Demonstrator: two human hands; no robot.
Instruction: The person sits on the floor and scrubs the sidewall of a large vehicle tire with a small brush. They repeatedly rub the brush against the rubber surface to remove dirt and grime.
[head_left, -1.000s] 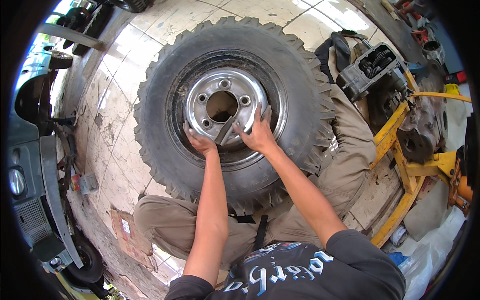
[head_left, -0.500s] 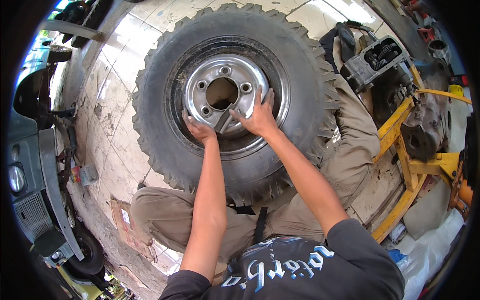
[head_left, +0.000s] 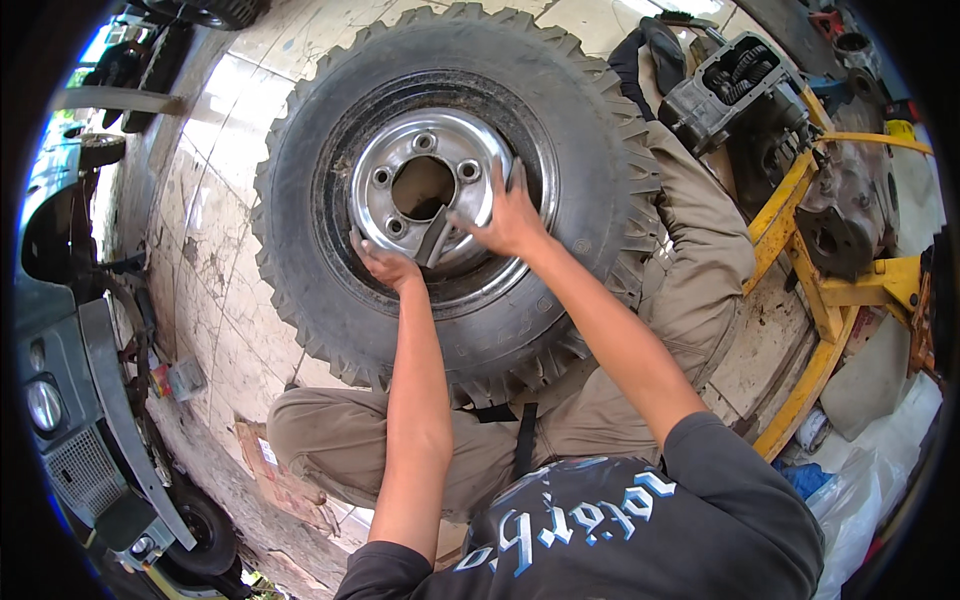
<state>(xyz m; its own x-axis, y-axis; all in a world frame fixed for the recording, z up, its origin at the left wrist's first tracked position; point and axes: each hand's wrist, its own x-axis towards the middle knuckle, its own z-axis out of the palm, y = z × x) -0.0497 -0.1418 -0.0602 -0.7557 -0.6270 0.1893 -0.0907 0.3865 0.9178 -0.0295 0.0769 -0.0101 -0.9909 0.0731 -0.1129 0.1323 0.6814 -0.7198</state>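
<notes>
A big black knobby tyre lies flat between my legs, a dirty dark rim inside it. Within that sits a shiny silver wheel centre with a round middle hole and several bolt holes. My left hand curls around its lower left edge, palm up. Across from it, my right hand grips the right edge, fingers over the metal and thumb reaching inward. Both hands are smudged grey. Between them is a dark flat strip near the right thumb; what it is I cannot make out.
At right, an opened gearbox housing with gears showing rests by a yellow metal stand. Clear plastic sheeting lies lower right. A vehicle front stands on the left, near flattened cardboard on the tiled floor.
The whole view has shifted, so the tyre and hands appear slightly further left. Both hands stay on the wheel centre; their grip looks much the same.
</notes>
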